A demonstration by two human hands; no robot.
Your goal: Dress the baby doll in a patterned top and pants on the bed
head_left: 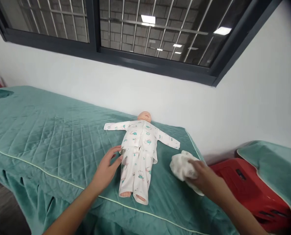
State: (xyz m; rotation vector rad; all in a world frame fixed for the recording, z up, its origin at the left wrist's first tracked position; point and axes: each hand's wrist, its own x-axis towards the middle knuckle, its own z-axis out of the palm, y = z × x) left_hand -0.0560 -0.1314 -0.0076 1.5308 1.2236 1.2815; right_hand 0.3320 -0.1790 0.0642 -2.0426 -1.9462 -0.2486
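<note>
A baby doll (144, 116) lies on its back on the green quilted bed cover, head toward the wall. It wears a white printed long-sleeved top (143, 135) with both sleeves spread out, and matching trousers (136, 171). My left hand (108, 168) is beside the doll's hip at the top's lower edge, fingers apart and holding nothing. To the right of the doll, my right hand (200, 176) grips a crumpled white cloth (184, 165) over the bed.
The green bed (69, 130) runs along a white wall under a barred window with a dark frame (155, 67). A red case (250, 189) stands at the right, partly under a green cover (277, 166). A hole in the bed shows at far left.
</note>
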